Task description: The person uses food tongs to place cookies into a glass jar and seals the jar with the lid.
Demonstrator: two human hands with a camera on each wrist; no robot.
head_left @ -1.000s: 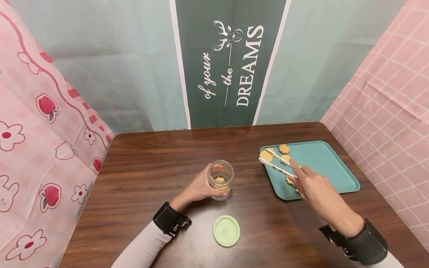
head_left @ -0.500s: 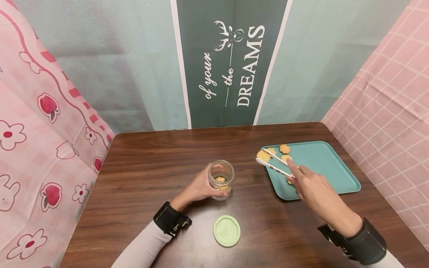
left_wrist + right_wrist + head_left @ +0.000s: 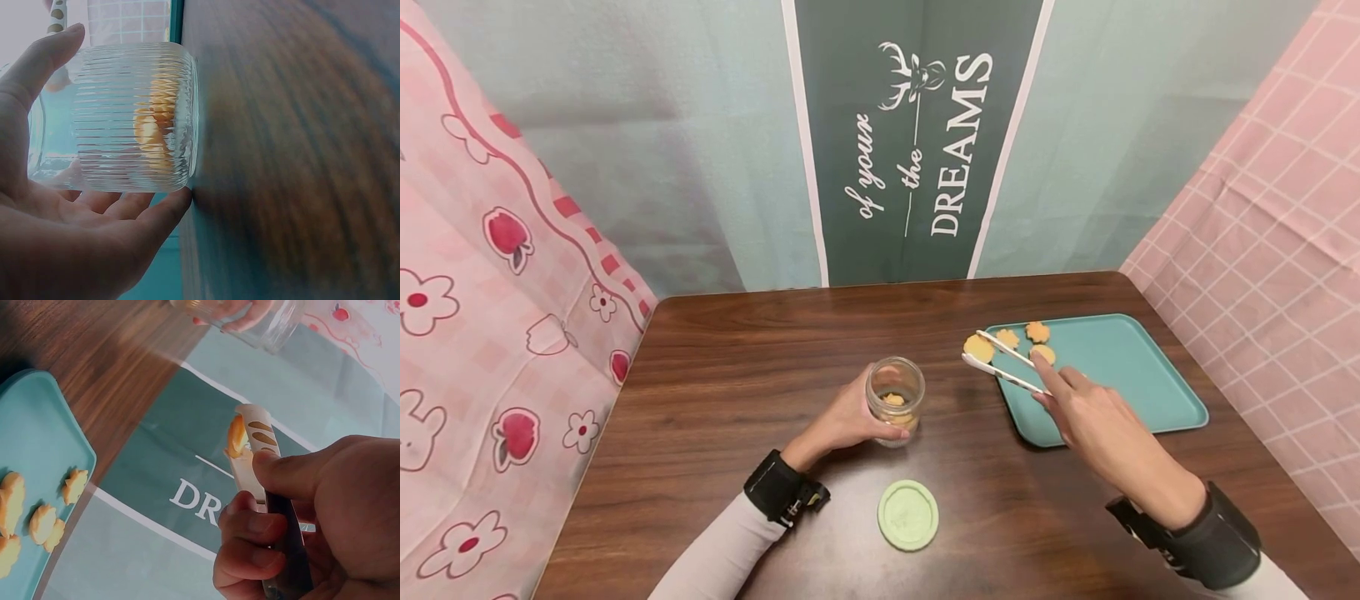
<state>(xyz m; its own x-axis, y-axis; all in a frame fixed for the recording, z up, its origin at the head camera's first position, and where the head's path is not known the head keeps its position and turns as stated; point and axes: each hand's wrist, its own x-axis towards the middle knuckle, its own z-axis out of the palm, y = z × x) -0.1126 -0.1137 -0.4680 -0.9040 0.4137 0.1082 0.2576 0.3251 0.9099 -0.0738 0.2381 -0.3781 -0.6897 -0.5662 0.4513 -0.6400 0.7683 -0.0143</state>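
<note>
My left hand [image 3: 857,414] grips a clear ribbed glass jar [image 3: 895,392] from its left side; the jar stands upright on the table. Several scalloped cookies [image 3: 156,122] lie at its bottom. In my right hand [image 3: 1093,421] is a pair of white tongs [image 3: 1003,371], with thumb and curled fingers around them. Between the tong tips a round yellow cookie [image 3: 979,349] is pinched, held above the left edge of the teal tray [image 3: 1131,367]. More cookies [image 3: 42,524] lie on that tray, partly hidden by my right hand in the head view.
A light green round lid [image 3: 907,515] lies on the wooden table [image 3: 737,358] in front of the jar. Behind the table hangs a grey-green cloth with lettering [image 3: 910,150]. Pink cloths hang at the left [image 3: 512,333] and right [image 3: 1277,292].
My right hand has moved a little to the left, carrying the tongs and cookie from over the tray to its left edge. The left hand and jar have stayed put.
</note>
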